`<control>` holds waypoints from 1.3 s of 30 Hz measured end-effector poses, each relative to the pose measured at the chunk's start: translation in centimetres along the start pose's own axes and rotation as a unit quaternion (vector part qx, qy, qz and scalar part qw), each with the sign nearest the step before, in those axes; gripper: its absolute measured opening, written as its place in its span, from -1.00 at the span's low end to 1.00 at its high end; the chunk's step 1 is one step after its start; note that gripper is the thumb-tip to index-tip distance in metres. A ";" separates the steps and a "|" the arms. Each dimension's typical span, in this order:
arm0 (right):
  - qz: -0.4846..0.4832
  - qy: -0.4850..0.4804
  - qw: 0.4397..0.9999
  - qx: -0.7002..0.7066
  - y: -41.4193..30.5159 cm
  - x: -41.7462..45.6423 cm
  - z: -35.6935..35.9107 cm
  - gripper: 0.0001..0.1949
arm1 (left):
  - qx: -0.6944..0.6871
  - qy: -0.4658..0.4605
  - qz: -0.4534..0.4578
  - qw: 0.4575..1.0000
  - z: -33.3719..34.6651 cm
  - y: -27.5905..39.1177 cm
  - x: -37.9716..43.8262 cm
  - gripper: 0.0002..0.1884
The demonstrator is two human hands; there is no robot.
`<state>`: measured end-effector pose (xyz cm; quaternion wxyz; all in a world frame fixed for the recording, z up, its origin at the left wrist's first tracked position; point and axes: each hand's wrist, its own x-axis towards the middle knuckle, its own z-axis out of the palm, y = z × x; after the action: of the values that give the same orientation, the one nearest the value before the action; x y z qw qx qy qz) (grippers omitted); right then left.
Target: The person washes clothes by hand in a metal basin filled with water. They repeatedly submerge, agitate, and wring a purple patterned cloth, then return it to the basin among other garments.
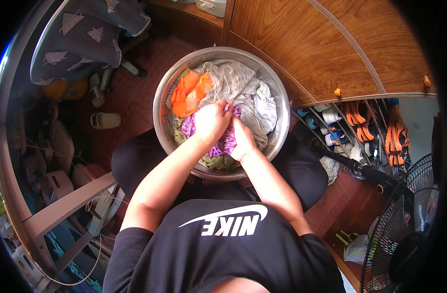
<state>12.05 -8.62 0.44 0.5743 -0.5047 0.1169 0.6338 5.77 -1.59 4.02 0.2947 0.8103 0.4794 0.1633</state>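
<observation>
A round metal basin (282, 121) stands before me between my bent legs, with several crumpled fabrics inside. My left hand (213, 122) is curled over a purple patterned cloth (220, 147), its fingers partly hidden. Close against it, my right hand (243, 140) grips the same cloth from the right side. Olive-green fabric (220, 162) lies under and around the purple cloth. An orange cloth (188, 93) rests at the basin's upper left, grey patterned fabric (229, 78) at the top and centre, and a white cloth (265, 106) at the right wall.
Wooden cabinet doors (300, 47) stand beyond the basin, with a shoe rack (351, 128) at the right. A black fan (403, 227) is at the lower right. At the left are a covered chair (80, 40), a slipper (106, 120) and a metal frame (69, 201) with cords.
</observation>
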 end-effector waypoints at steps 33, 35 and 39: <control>-0.316 0.170 0.573 -0.737 -2.1 3.4 -2.1 -0.76 | 0.184 -0.107 0.015 0.977 3.9 -4.2 0.3 -0.79; -0.294 0.183 0.555 -0.756 -1.0 4.6 -2.6 -0.74 | 0.206 -0.124 0.020 0.970 4.8 -4.6 0.5 -0.83; -0.336 0.154 0.627 -0.686 -1.9 3.4 -2.2 -0.72 | 0.021 -0.023 0.032 0.999 4.4 -5.7 1.4 -0.83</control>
<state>15.36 -7.56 -2.43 0.2091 -0.8473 -0.4421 0.2073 4.95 0.32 -3.04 0.2829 0.8347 0.4500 0.1440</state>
